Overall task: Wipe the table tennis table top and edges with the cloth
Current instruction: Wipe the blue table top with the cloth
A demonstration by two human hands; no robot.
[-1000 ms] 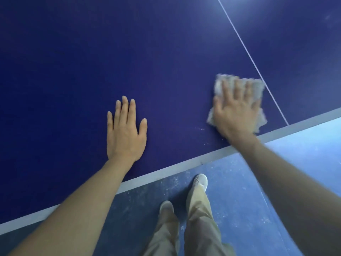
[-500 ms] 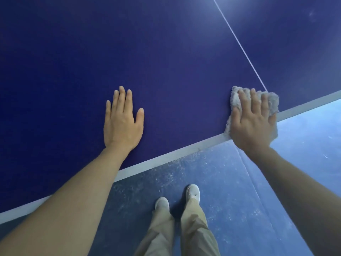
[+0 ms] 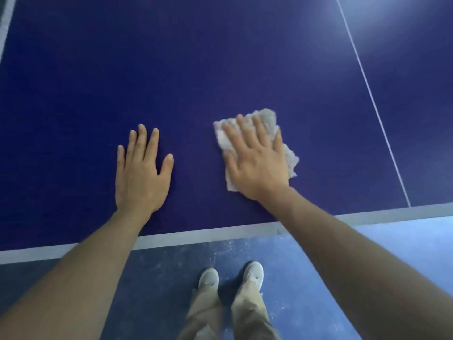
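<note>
A person leans over a dark blue bench, both arms stretched forward. The right hand lies flat on a crumpled pale cloth, fingers spread wide and pressing down rather than gripping, so the cloth is pinned to the top, near the white edge stripe and left of the thin centre line. The left hand rests flat and empty on the bare top just beside it, fingers together, seemingly as a brace. This looks like wiping of the top, partway through. The next stroke calls for steady downward pressure, and the edges likely need a pass too. Two pale shoes stand on the dusty floor below.
</note>
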